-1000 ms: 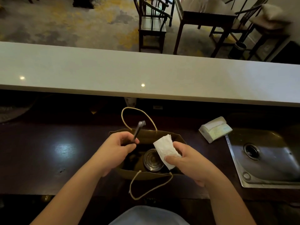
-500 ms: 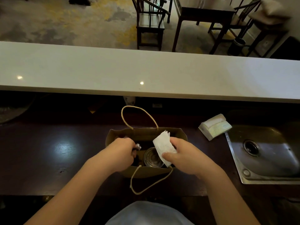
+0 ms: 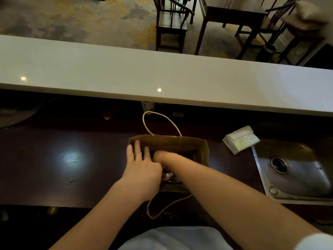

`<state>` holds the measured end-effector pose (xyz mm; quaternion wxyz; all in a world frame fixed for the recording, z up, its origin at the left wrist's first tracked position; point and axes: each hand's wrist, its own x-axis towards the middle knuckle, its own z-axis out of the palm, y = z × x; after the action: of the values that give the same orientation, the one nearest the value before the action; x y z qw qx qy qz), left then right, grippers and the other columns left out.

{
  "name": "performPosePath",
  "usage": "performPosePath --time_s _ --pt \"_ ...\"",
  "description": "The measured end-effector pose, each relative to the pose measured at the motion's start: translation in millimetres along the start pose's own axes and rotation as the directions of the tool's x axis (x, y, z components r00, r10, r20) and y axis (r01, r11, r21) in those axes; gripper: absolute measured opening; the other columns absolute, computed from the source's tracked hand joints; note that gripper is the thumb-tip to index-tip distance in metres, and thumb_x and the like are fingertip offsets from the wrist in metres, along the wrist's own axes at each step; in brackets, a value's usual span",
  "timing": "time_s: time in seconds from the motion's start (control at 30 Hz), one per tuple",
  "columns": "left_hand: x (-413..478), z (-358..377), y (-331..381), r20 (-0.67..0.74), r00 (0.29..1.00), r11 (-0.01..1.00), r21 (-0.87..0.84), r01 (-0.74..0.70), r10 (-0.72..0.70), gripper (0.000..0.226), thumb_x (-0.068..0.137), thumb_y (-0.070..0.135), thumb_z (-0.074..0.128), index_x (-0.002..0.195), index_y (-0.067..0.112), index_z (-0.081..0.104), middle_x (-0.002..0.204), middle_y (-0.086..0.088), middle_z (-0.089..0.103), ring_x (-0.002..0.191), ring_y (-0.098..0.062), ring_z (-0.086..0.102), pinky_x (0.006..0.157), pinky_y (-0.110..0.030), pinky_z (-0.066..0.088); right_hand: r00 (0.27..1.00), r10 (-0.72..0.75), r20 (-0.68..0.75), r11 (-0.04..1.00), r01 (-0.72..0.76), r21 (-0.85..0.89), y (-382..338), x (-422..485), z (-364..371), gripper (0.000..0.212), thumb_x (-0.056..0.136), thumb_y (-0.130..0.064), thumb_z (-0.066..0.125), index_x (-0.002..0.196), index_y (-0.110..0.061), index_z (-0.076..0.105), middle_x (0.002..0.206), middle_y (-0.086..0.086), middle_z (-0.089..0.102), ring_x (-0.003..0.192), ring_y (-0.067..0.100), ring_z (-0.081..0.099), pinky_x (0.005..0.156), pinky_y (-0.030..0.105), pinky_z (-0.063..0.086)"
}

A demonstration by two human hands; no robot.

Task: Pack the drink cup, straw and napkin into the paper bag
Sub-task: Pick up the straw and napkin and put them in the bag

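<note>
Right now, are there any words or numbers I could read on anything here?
No text here can be read.
Paper bag: plain brown, no print showing.
Napkin pack: a pale label patch on its side, too blurred to read.
Small tag under the white counter: too small and dark to read.

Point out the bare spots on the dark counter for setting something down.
Free: the dark counter left of the paper bag, and the strip between bag and napkin pack. Crowded: the bag's mouth, filled by the left hand and right hand.
</note>
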<state>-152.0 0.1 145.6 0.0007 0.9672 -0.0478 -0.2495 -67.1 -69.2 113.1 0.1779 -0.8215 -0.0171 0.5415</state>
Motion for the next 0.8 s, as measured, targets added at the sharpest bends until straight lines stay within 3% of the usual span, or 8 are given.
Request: performPosePath --time_s 0.1,0.17,0.27,0.33,0.43,0.57,0.7,0.8 --pt "-8 5 -5 -0.039 0.999 1.0 -0.004 0.027 -0.027 0.034 0.091 0.042 0.055 0.121 0.027 0.061 0.164 -0.021 0.008 0.142 -0.054 -0.021 0.103 -0.07 -0.024 0.998 0.048 0.038 0.979 -0.055 0.198 4 14 15 0.024 0.102 -0.018 0.046 0.12 -0.005 0.054 0.109 0.014 0.062 0.092 0.026 0.057 0.062 0.034 0.047" --pt "-12 10 -13 -0.045 0.998 0.998 -0.033 0.052 -0.053 0.029 0.091 0.04 0.056 0.115 0.027 0.062 0.164 -0.017 0.011 0.144 -0.05 -0.021 0.104 -0.07 -0.022 0.999 0.042 0.033 0.981 -0.048 0.187 8 20 21 0.024 0.1 -0.017 0.048 0.123 -0.009 0.054 0.101 0.011 0.062 0.084 0.026 0.058 0.059 0.034 0.051" --pt "-14 12 -24 -0.066 0.995 0.99 -0.124 0.072 -0.08 0.024 0.091 0.043 0.054 0.108 0.03 0.065 0.165 -0.011 0.015 0.148 -0.039 -0.017 0.112 -0.066 -0.012 0.998 0.049 -0.047 0.989 -0.041 0.143 19 22 18 0.011 0.1 -0.013 0.046 0.106 -0.008 0.055 0.103 0.015 0.061 0.089 0.032 0.066 0.084 0.044 0.059" --pt "-15 13 -30 -0.085 0.994 0.981 -0.184 0.056 -0.073 0.027 0.093 0.047 0.048 0.105 0.032 0.068 0.165 -0.007 0.015 0.15 -0.034 -0.013 0.115 -0.062 -0.006 0.996 0.03 -0.078 0.97 -0.011 0.241 28 13 7 0.013 0.1 -0.011 0.044 0.107 -0.007 0.053 0.101 0.017 0.063 0.078 0.03 0.069 0.085 0.048 0.06" --pt "-19 10 -34 -0.114 0.992 0.955 -0.296 0.026 -0.062 0.032 0.093 0.051 0.045 0.111 0.038 0.068 0.165 -0.001 0.015 0.151 -0.027 -0.01 0.118 -0.056 -0.002 0.983 -0.178 -0.032 0.938 0.18 0.296 43 -16 -12 0.028 0.097 -0.012 0.053 0.125 -0.015 0.057 0.103 0.01 0.069 0.077 0.021 0.072 0.073 0.037 0.063" --pt "-20 -2 -33 -0.169 0.981 0.859 -0.512 -0.004 -0.097 0.033 0.095 0.05 0.047 0.119 0.039 0.067 0.16 0.005 0.031 0.151 -0.022 0.008 0.118 -0.05 0.016 0.848 -0.53 -0.018 0.8 0.507 0.321 51 -58 -17 0.043 0.086 -0.01 0.069 0.12 -0.035 0.066 0.111 0.0 0.073 0.091 0.016 0.072 0.069 0.022 0.058" --pt "-17 -9 -30 -0.225 0.956 0.794 -0.608 0.012 -0.187 0.017 0.094 0.039 0.054 0.079 0.036 0.062 0.114 0.004 0.058 0.121 -0.022 0.05 0.102 -0.047 0.046 0.688 -0.692 -0.219 0.631 0.724 0.28 41 -71 -2 0.059 0.084 0.001 0.069 0.134 -0.028 0.059 0.122 -0.001 0.066 0.092 0.018 0.071 0.081 0.03 0.059" --pt "-14 -9 -34 -0.16 0.972 0.815 -0.577 0.048 -0.17 0.013 0.093 0.03 0.055 0.102 0.029 0.065 0.113 -0.004 0.059 0.102 -0.026 0.058 0.088 -0.044 0.053 0.597 -0.753 -0.277 0.558 0.802 0.212 40 -76 1 0.054 0.088 -0.004 0.067 0.136 -0.025 0.058 0.129 -0.001 0.061 0.102 0.013 0.067 0.085 0.027 0.057"
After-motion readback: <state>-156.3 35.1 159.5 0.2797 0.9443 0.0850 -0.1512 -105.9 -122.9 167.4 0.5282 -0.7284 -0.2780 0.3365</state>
